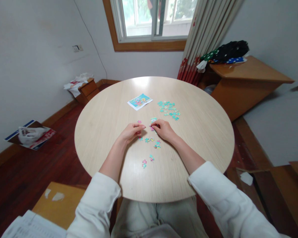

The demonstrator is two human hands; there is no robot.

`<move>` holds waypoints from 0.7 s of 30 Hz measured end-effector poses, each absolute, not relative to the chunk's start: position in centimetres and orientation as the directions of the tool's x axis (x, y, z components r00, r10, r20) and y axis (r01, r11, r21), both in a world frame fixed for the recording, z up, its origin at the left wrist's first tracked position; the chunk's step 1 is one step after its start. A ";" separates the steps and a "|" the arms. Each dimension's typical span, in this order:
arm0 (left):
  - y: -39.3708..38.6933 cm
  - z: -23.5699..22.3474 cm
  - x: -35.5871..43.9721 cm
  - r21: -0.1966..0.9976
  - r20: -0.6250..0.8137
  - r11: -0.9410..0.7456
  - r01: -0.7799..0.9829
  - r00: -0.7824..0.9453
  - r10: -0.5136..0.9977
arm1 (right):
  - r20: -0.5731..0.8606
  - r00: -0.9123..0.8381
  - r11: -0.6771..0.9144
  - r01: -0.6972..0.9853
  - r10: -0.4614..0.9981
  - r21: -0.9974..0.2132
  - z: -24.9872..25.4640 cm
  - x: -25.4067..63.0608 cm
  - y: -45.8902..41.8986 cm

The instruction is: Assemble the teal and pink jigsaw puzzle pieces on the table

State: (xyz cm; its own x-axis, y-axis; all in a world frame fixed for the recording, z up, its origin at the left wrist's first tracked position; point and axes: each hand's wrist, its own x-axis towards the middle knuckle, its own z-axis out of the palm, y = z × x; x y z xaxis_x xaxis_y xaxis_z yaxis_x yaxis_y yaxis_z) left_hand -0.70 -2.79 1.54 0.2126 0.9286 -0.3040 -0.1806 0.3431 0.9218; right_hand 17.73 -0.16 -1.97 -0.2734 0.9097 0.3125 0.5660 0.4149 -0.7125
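Note:
Both of my hands are over the middle of a round pale wooden table (pixel 96 138). My left hand (pixel 132 132) has its thumb and fingers drawn together. Whatever they may hold is too small to make out. A pink puzzle piece (pixel 139 121) lies just beyond its knuckles. Thumb and forefinger of my right hand (pixel 164 129) pinch at a pink puzzle piece (pixel 152 128), next to a small joined teal patch (pixel 153 119) partly hidden by the fingers. Nearer me lie several loose or joined pieces, among them a teal-and-yellow cluster (pixel 149 140) and a pink-and-teal pair (pixel 144 163).
Farther back are a picture card (pixel 140 101) and a spread of mostly teal puzzle pieces (pixel 169 109). A wooden desk (pixel 250 71) bearing clothes (pixel 228 53) stands to the right. At lower left is a yellowish wooden surface (pixel 64 205) with papers (pixel 31 226).

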 end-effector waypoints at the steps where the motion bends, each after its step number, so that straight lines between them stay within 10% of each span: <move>1: -2.8 1.6 -0.7 0.921 -0.301 0.342 -0.186 0.217 0.929 | 0.314 -0.264 0.410 0.567 0.912 -0.715 -1.9 17.7 -0.2; 21: -2.5 1.6 -0.8 0.775 -0.379 0.422 -0.471 0.190 0.906 | 0.397 -0.192 0.428 0.599 0.897 -0.677 -1.4 17.8 -0.4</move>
